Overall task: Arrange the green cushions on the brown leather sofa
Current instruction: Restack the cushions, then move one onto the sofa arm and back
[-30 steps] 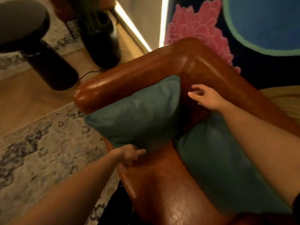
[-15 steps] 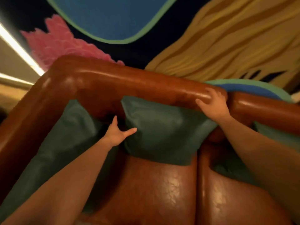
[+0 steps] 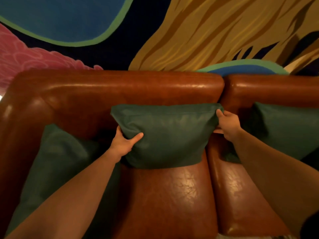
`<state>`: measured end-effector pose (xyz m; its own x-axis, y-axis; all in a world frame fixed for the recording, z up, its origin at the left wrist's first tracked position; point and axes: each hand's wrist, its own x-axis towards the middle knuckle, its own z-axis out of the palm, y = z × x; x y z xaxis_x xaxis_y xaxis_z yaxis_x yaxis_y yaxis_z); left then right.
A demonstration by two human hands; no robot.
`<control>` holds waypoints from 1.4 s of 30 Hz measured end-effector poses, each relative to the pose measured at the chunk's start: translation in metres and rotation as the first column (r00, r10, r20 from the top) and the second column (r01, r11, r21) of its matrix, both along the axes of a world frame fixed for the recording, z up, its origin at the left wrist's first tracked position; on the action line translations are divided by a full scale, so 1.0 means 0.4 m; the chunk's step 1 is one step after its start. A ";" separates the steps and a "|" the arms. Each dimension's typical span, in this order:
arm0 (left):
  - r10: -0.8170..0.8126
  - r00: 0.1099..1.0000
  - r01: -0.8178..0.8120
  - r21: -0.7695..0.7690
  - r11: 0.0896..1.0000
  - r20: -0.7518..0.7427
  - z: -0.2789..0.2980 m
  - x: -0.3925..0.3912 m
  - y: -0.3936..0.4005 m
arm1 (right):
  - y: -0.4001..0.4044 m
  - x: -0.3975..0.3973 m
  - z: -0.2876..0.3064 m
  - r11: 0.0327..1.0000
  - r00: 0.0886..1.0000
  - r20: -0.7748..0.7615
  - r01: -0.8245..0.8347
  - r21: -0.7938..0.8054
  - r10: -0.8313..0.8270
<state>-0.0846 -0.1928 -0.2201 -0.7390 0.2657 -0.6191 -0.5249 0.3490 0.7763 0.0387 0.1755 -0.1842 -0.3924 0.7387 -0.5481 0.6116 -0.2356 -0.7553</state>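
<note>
A green cushion stands upright in the middle of the brown leather sofa, leaning against its backrest. My left hand grips the cushion's lower left edge, thumb across the front. My right hand pinches its upper right corner. A second green cushion leans in the sofa's left corner against the armrest, partly behind my left forearm. A third green cushion rests against the backrest on the right seat, partly hidden by my right arm.
Behind the sofa is a painted wall with blue, pink and yellow shapes. The seat cushions in front of the middle cushion are bare leather. A seam divides the two backrest sections near my right hand.
The view has swung right from the left armrest to face the backrest. Both hands left the corner cushion and took hold of the middle cushion, which now stands squarer against the backrest.
</note>
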 end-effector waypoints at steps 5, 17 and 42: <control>0.001 1.000 -0.001 0.008 1.000 -0.025 0.001 -0.006 0.004 | 0.009 0.005 0.002 1.000 1.000 0.002 -0.004 0.031 0.004; -0.021 1.000 0.021 0.038 0.999 -0.006 0.000 0.018 0.019 | 0.024 0.004 0.033 0.991 0.996 0.088 -0.012 0.131 0.000; 0.240 0.953 -0.303 -0.587 0.751 -0.185 -0.081 0.278 0.250 | 0.286 0.246 0.090 0.886 0.905 -0.143 -0.423 -0.193 0.401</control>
<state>0.0265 -0.0926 -0.2525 -0.7836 -0.3592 -0.5069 -0.6075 0.6137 0.5042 0.1372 0.2900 -0.1484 -0.6944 0.3680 -0.6183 0.6155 -0.1414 -0.7754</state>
